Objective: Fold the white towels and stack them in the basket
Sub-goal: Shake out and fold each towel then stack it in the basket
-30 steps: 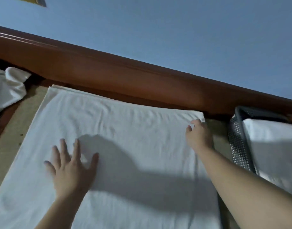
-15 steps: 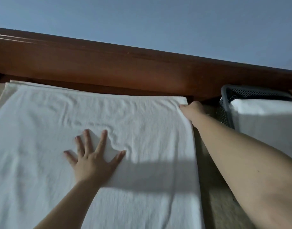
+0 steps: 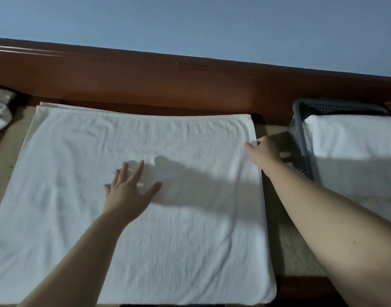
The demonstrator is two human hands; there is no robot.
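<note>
The white towel (image 3: pixel 146 218) is lying spread across the tan surface (image 3: pixel 278 251), already doubled by the look of the second edge showing along its far side, with its near edge running out of view at the bottom. The step in hand appears to be the next fold, and doing it well is likely to depend on keeping the cloth flat and pinned at its middle while the right edge is carried straight across, so that edges meet squarely and no crease is trapped. The left hand (image 3: pixel 129 191) is lying flat on the middle of the towel, fingers (image 3: pixel 134 173) straight and spread wide, pressing down and holding nothing. Farther out, the right hand (image 3: pixel 263 151) is gripping the towel's right edge near the far corner, fingers curled close; how much cloth is taken cannot be told. Just beside that hand, the grey perforated basket (image 3: pixel 300 138) is holding a folded white towel (image 3: pixel 354 156). At the far left, a crumpled white cloth (image 3: pixel 0 114) is lying apart. The wooden rail (image 3: pixel 190 85) is running behind everything.
</note>
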